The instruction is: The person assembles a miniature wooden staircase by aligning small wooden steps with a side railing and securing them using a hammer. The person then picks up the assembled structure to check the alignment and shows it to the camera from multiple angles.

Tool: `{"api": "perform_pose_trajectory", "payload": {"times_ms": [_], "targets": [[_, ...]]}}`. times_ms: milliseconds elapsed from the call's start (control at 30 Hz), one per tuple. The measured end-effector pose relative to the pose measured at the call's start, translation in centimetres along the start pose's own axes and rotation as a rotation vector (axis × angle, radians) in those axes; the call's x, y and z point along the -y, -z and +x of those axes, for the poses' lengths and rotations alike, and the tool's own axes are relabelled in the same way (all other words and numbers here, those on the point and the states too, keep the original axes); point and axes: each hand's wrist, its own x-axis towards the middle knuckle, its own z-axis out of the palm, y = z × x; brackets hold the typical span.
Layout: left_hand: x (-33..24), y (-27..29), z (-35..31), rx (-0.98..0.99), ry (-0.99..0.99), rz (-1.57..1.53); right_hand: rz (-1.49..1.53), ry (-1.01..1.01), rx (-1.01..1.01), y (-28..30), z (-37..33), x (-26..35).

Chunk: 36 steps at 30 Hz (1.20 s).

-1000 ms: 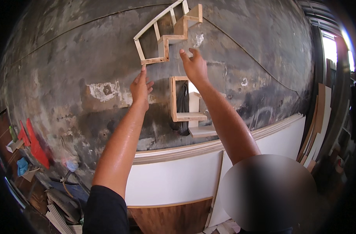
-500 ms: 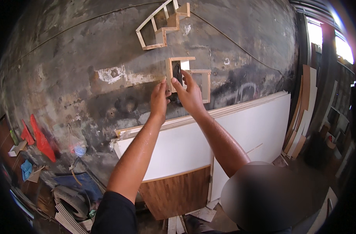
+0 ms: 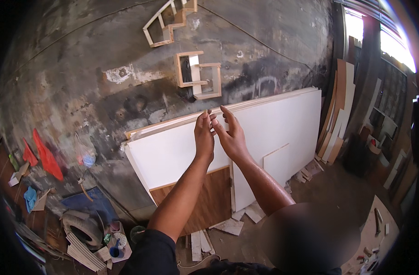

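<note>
Both arms reach forward, raised in front of stacked white boards (image 3: 283, 121) that lean against the wall. My left hand (image 3: 204, 140) has its fingers pointing up and loosely bent, with nothing visible in them. Close beside it, my right hand (image 3: 232, 136) is open, its thumb and index finger apart and its thumb tip near the left fingers. Whether the two hands touch is hard to tell. Just above them on the wall hangs a small shelf of interlocking wooden frames (image 3: 178, 70). Higher up hangs a stepped wooden frame (image 3: 161, 44). Neither hand touches the shelf.
A brown wood-grain panel (image 3: 209, 197) stands before the white boards. Long planks (image 3: 340, 101) lean at the right. Board offcuts (image 3: 230, 226) lie on the floor. At the lower left are a tyre (image 3: 83, 227) and a red cloth (image 3: 46, 156). A workbench (image 3: 383, 229) with tools is at the lower right.
My hands have come down and away from the interlocking shelf, closer together, and now show in front of the white boards. The view has shifted, showing more floor and the workbench.
</note>
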Motion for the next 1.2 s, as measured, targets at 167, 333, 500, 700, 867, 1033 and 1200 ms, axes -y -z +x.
{"api": "perform_pose_trajectory", "payload": {"times_ms": [167,333,500,700,867,1033,1200], "targets": [[2.5,-5.7,-4.8,0.074,-0.017,-0.123,-0.087,-0.030,-0.039,7.0,-5.1,0.8],[4.8,-15.3,-13.9,0.163,0.109,-0.153,-0.259,-0.120,-0.094,18.5,-12.2,1.5],[9.4,-23.6,-24.2,0.365,0.297,-0.263,-0.332,-0.241,-0.194,29.6,-21.0,3.2],[13.9,-34.8,-36.9,0.527,0.547,-0.343,-0.429,-0.433,-0.389,42.2,-31.8,3.4],[17.6,-42.1,-46.0,0.685,0.745,-0.405,-0.592,-0.556,-0.593,50.3,-39.8,3.6],[21.4,-47.1,-51.9,0.825,0.918,-0.387,-0.711,-0.651,-0.762,55.3,-45.2,2.7],[24.5,-51.0,-55.9,1.033,1.014,-0.215,-0.877,-0.756,-0.901,60.4,-50.5,1.7]]}}
